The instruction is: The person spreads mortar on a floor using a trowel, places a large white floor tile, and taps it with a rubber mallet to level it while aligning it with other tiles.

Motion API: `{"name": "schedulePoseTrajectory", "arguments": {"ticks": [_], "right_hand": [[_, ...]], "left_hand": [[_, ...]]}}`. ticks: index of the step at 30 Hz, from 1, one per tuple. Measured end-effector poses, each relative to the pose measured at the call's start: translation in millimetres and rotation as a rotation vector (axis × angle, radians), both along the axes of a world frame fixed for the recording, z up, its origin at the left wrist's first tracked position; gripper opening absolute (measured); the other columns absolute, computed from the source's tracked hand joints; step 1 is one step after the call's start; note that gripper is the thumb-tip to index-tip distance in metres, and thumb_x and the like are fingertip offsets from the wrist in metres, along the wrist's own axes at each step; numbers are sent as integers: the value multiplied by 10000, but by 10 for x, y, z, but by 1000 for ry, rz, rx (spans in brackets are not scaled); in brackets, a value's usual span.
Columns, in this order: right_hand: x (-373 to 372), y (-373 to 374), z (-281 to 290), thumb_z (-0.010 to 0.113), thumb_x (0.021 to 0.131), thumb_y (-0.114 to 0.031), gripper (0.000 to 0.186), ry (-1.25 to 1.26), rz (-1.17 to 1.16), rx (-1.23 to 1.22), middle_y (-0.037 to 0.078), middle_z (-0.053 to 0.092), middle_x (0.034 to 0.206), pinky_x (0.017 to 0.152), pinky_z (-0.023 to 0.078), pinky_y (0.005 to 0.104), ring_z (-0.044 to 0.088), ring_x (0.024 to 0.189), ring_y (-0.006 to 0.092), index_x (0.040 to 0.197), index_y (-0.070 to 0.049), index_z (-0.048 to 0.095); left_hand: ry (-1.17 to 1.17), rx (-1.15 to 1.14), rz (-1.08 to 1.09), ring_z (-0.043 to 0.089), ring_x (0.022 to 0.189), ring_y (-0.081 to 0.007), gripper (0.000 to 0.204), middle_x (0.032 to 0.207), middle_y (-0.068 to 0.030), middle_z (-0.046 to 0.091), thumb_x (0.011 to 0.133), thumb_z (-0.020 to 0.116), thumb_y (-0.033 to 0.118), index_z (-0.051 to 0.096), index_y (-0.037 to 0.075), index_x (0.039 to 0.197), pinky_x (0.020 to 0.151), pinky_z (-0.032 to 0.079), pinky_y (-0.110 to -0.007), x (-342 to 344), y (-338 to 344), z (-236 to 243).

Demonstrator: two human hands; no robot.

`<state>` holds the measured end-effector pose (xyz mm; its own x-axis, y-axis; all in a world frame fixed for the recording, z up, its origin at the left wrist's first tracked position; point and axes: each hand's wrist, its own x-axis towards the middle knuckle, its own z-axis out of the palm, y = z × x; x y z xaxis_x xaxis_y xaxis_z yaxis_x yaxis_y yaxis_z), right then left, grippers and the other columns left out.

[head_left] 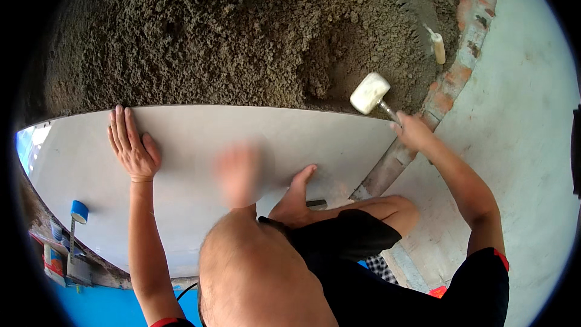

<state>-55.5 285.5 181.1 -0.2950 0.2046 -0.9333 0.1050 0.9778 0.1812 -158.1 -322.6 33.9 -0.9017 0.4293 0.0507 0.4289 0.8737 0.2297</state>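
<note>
My left hand (131, 148) lies flat near the upper edge of a large pale tile (321, 139), fingers stretched out to that edge. My right hand (411, 130) grips the handle of a white-headed mallet (370, 92), its head over the mortar just beyond the tile's upper right part. My bare foot (293, 197) rests on the tile, beside a small dark bar (316, 204). A blurred skin-coloured shape in the middle is too unclear to make out.
Rough grey mortar (200, 30) fills the far side. A trowel (438, 45) lies at upper right, near a brick edge (454, 75) and pale surface (520, 145). At lower left are a blue-cased tape measure (79, 211), small packages (54, 260) and a blue surface (97, 306).
</note>
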Motion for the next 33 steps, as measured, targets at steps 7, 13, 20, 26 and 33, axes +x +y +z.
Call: {"name": "schedulePoseTrajectory", "arguments": {"ticks": [7, 13, 20, 26, 33], "right_hand": [[-1316, 55, 354, 553, 954, -511, 450, 357, -47, -143, 124, 644, 888, 759, 512, 430, 637, 797, 282, 1122, -96, 592], [-2843, 882, 1206, 466, 992, -415, 451, 1041, -113, 186, 62, 667, 1053, 787, 462, 323, 581, 892, 164, 1194, -44, 623], [-113, -40, 22, 537, 972, -283, 311, 162, 57, 183, 183, 640, 914, 728, 496, 398, 623, 816, 287, 1122, -11, 555], [-688, 198, 100, 610, 932, -276, 316, 375, -161, 73, 231, 636, 838, 686, 502, 475, 649, 740, 368, 1101, -30, 508], [-512, -181, 288, 614, 922, -181, 324, 14, -279, -15, 225, 653, 1005, 846, 508, 482, 657, 985, 362, 1210, -68, 517]], "left_hand": [[15, 3, -2, 332, 1436, -339, 565, 1517, -175, 400, 976, 350, 266, 391, -11, 1465, 1178, 210, -460, 8, -15, -2], [30, 35, -16, 335, 1433, -341, 563, 1515, -174, 403, 980, 360, 267, 383, -7, 1471, 1175, 213, -460, -37, 12, -43], [21, 33, -39, 337, 1428, -346, 544, 1515, -189, 397, 1007, 344, 274, 385, -14, 1468, 1169, 235, -463, -33, -6, -37], [20, 7, 3, 348, 1427, -330, 542, 1517, -167, 403, 995, 345, 269, 404, 1, 1462, 1177, 212, -456, 16, -16, -8], [-3, 12, 11, 324, 1441, -321, 552, 1533, -160, 382, 986, 345, 262, 390, 2, 1471, 1182, 198, -460, -4, 7, -10]]}}
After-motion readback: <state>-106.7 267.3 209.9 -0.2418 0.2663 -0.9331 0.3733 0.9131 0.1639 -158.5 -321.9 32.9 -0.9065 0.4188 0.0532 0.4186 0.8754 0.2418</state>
